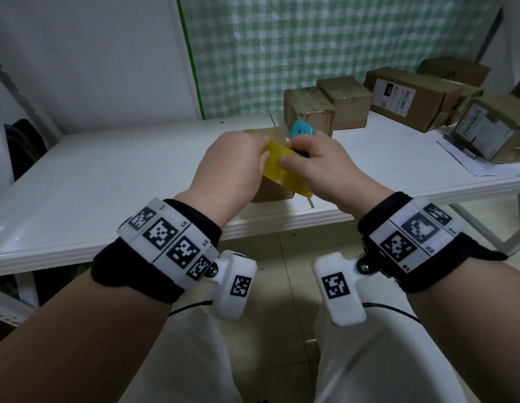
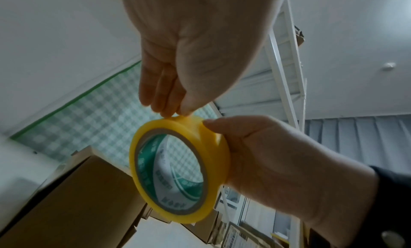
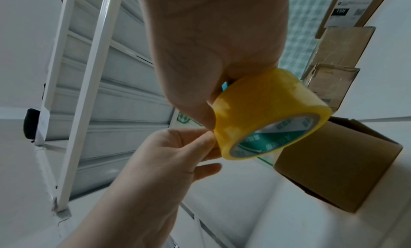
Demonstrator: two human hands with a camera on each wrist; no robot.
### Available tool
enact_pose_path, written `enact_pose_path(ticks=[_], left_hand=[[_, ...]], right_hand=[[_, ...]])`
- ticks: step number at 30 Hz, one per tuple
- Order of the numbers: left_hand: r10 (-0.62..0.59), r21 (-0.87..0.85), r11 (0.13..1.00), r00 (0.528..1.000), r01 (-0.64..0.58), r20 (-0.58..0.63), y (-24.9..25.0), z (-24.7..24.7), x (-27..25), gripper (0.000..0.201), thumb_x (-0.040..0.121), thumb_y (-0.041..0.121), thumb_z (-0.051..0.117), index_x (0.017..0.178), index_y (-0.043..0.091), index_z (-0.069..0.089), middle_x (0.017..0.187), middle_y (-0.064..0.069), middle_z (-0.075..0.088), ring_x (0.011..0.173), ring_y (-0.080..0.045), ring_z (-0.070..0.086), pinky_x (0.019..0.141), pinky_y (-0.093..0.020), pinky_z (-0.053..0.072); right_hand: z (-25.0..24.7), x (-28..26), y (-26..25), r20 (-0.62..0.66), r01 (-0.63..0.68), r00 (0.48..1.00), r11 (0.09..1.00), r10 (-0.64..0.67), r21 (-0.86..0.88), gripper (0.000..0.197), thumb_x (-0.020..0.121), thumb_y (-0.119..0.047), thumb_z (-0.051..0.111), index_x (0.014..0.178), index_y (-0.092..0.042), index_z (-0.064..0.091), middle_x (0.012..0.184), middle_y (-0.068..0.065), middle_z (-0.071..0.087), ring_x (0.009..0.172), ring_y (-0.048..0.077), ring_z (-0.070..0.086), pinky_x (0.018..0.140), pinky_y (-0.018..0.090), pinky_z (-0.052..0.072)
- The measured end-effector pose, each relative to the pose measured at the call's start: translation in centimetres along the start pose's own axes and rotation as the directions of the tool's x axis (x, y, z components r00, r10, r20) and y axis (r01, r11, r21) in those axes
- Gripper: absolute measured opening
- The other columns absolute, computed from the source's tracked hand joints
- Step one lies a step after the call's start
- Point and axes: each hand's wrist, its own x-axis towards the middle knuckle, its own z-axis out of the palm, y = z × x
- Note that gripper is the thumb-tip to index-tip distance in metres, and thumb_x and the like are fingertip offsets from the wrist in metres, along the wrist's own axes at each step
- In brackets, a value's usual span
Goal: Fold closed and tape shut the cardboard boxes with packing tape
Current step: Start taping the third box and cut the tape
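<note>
Fingers of left hand point(image 1: 229, 161) pinch at the rim of the yellow roll of packing tape point(image 1: 285, 170); right hand point(image 1: 325, 167) grips the roll plus a blue cutter point(image 1: 301, 130), above small brown cardboard box point(image 1: 267, 187) at surface point(image 1: 107, 175) near edge. No strip pulled, taping not begun.

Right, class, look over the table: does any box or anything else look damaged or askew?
Yes. The back box at centre is scuffed and stained, with worn edges, unlike the cleaner plain box in front. At the right of the table, loose papers stick out askew from under a labelled box.
</note>
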Motion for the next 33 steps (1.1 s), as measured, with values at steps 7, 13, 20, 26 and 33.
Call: enact_pose_path(ticks=[7, 13, 20, 26, 33], left_hand=[[-0.048, 0.302, 0.953, 0.998, 0.032, 0.045, 0.8, -0.2, 0.2, 0.011, 0.091, 0.009, 0.052, 0.083, 0.014, 0.056, 0.069, 0.0, 0.04, 0.068, -0.022, 0.042, 0.056, -0.031, 0.027], [0.124, 0.383, 0.913, 0.99, -0.141, 0.068, 1.6, -1.0, 0.5, 0.018, 0.091, 0.012, 0.045, 0.077, 0.016, 0.035, 0.063, 0.002, 0.022, 0.066, -0.02, 0.034, 0.046, -0.028, 0.013], [0.333, 0.08, 0.935, 0.932, -0.346, 0.144, -0.5, -1.1, 0.8, 0.018, 0.073, 0.026, 0.038, 0.059, 0.014, 0.042, 0.056, 0.0, 0.041, 0.053, -0.022, 0.038, 0.047, -0.028, 0.024], [0.134, -0.411, 0.91, 0.976, -0.052, 0.172, -1.5, -1.1, 0.9, 0.019, 0.089, 0.03, 0.052, 0.075, 0.019, 0.058, 0.076, -0.001, 0.06, 0.073, -0.019, 0.055, 0.066, -0.034, 0.045], [-0.03, -0.508, 0.85, 0.975, 0.141, 0.221, -2.7, -0.6, 1.3, 0.022, 0.097, 0.017, 0.047, 0.075, 0.018, 0.049, 0.077, -0.001, 0.054, 0.067, -0.02, 0.06, 0.065, -0.045, 0.056]], right_hand=[[0.3, -0.1, -0.1, -0.019, 0.026, 0.999, 0.993, -0.028, -0.111, 0.018, 0.09, -0.022, 0.055, 0.096, -0.01, 0.066, 0.087, 0.002, 0.039, 0.087, 0.018, 0.04, 0.057, 0.021, 0.03], [0.0, -0.2, -0.1, 0.005, 0.028, 1.0, 0.986, -0.028, -0.166, 0.013, 0.091, -0.024, 0.053, 0.086, -0.014, 0.061, 0.084, -0.001, 0.037, 0.084, 0.018, 0.04, 0.058, 0.015, 0.029], [-0.9, -0.3, 0.1, 0.054, 0.037, 0.998, 0.984, -0.028, -0.172, 0.027, 0.092, -0.027, 0.054, 0.097, -0.003, 0.065, 0.095, 0.007, 0.04, 0.086, 0.021, 0.044, 0.064, 0.028, 0.035], [-1.3, 0.0, 1.0, 0.132, -0.011, 0.991, 0.991, -0.007, 0.132, 0.033, 0.094, -0.028, 0.055, 0.089, 0.004, 0.061, 0.076, 0.007, 0.048, 0.07, 0.016, 0.044, 0.063, 0.029, 0.033], [-2.5, 0.1, 2.9, 0.322, -0.086, 0.946, 0.922, -0.044, 0.377, 0.041, 0.071, -0.048, 0.07, 0.083, -0.009, 0.066, 0.075, 0.0, 0.067, 0.072, 0.013, 0.062, 0.075, 0.029, 0.047]])
